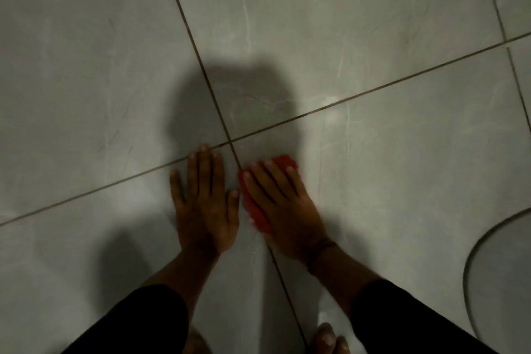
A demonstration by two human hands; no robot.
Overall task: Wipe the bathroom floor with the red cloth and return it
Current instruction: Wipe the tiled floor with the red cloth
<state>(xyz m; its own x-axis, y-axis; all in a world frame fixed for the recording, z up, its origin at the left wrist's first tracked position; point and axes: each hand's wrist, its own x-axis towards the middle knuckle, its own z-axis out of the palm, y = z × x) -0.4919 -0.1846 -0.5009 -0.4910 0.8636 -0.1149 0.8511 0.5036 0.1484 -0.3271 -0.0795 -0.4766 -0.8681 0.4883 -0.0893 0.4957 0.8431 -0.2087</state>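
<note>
My right hand (283,204) lies flat on the red cloth (255,210), pressing it onto the grey tiled floor (373,181) just below where two grout lines cross. Red shows beyond my fingertips and along the thumb side; the rest of the cloth is hidden under the palm. My left hand (205,201) rests flat on the tile right beside it, fingers spread and holding nothing. Both forearms wear dark sleeves.
Dark grout lines (230,141) cross just above my hands. A curved white fixture base (500,282) bulges in at the lower right. My bare toes (327,338) show at the bottom edge. A head shadow falls on the tiles above the hands.
</note>
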